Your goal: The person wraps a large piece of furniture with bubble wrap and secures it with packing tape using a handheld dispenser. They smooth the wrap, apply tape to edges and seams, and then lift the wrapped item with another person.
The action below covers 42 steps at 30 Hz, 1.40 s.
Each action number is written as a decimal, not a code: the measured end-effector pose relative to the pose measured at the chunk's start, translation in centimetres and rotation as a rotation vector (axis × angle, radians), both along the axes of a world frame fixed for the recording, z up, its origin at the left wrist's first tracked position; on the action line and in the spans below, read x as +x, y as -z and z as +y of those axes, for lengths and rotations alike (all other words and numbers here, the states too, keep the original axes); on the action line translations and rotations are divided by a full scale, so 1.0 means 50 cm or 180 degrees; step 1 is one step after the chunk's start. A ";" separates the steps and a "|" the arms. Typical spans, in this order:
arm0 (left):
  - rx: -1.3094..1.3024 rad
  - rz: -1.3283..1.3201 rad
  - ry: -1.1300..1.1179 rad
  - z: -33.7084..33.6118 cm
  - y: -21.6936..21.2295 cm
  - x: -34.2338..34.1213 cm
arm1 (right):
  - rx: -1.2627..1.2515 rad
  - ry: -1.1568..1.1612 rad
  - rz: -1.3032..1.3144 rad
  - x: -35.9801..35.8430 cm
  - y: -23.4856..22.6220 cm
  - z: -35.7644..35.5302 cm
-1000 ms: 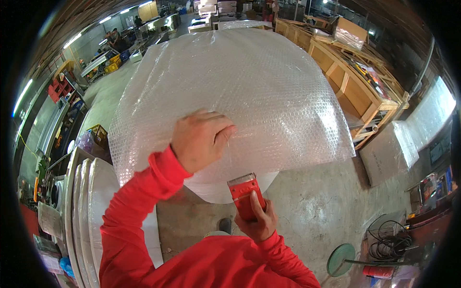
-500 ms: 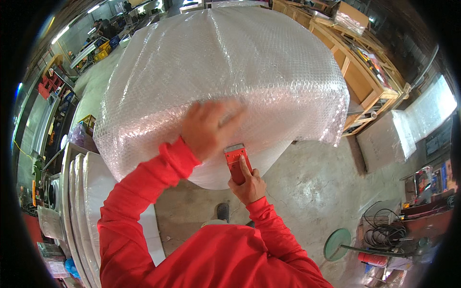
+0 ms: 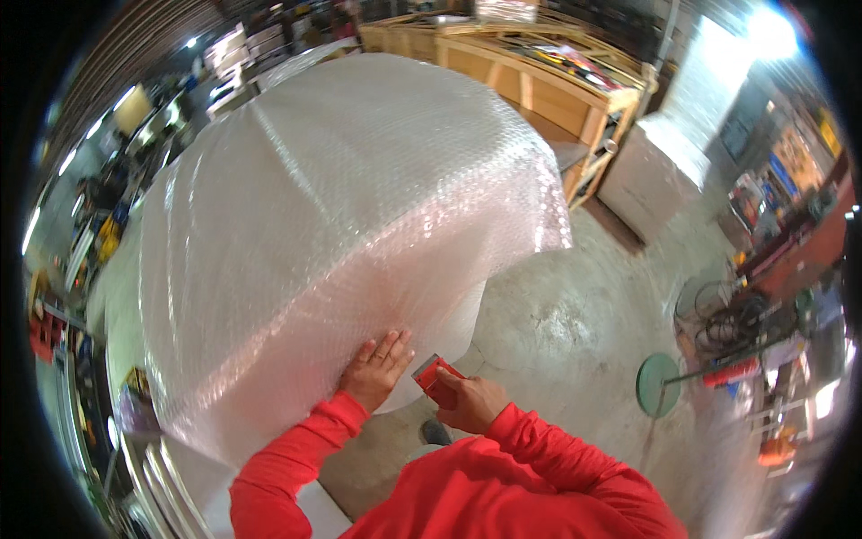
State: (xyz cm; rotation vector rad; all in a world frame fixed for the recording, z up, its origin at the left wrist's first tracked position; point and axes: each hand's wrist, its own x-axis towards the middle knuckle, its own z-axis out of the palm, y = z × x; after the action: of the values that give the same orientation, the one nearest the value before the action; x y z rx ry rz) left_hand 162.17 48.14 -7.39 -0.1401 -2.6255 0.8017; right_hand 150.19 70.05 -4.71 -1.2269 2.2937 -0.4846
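Observation:
Bubble wrap (image 3: 296, 207) is draped over a large, bulky item and hangs down its near side. My left hand (image 3: 375, 368) lies flat against the lower part of that hanging sheet, fingers stretched out. Just to its right, my right hand (image 3: 474, 403) is closed round a red hand tool (image 3: 435, 384) with a flat metal end; its exact kind I cannot make out. The metal end points toward the sheet, near its bottom edge. What lies under the wrap is mostly hidden.
A wooden frame bench (image 3: 530, 81) with tools on top stands at the back right. Beside it is a plastic-wrapped box (image 3: 648, 171). A green round disc on a pole (image 3: 657, 384) and coiled black cable (image 3: 729, 328) are at the right. Wrapped panels (image 3: 166, 481) lean at lower left.
My view has swung to the right. My left hand, blurred above the sheet before, now rests lower on it. The red tool stays in my right hand, tilted more to the left.

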 end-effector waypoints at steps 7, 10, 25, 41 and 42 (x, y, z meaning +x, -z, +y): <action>-0.0368 0.0271 -0.0168 -0.030 0.050 -0.018 | 0.1469 -0.1186 0.0486 0.020 0.016 -0.099; -0.0344 0.0136 -0.0369 -0.008 0.067 0.003 | 0.1347 -0.1024 -0.0379 -0.059 -0.041 -0.001; 0.0967 -0.1463 -0.2740 0.218 0.120 -0.089 | -0.3904 -0.1939 0.1411 -0.493 -0.518 -0.091; 0.4112 0.5234 -0.2698 0.136 -0.145 0.454 | -0.4111 -0.2688 0.0153 0.009 -0.194 -0.163; 0.5071 0.4971 -0.2025 0.116 -0.141 0.489 | -0.2855 -0.2444 -0.1161 0.097 -0.127 -0.137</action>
State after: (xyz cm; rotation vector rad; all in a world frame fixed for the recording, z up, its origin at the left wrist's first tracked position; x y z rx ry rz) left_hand 186.63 53.96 -0.32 1.1861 -1.0284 -0.9113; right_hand 155.03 63.21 1.62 -2.0528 1.1257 -1.3468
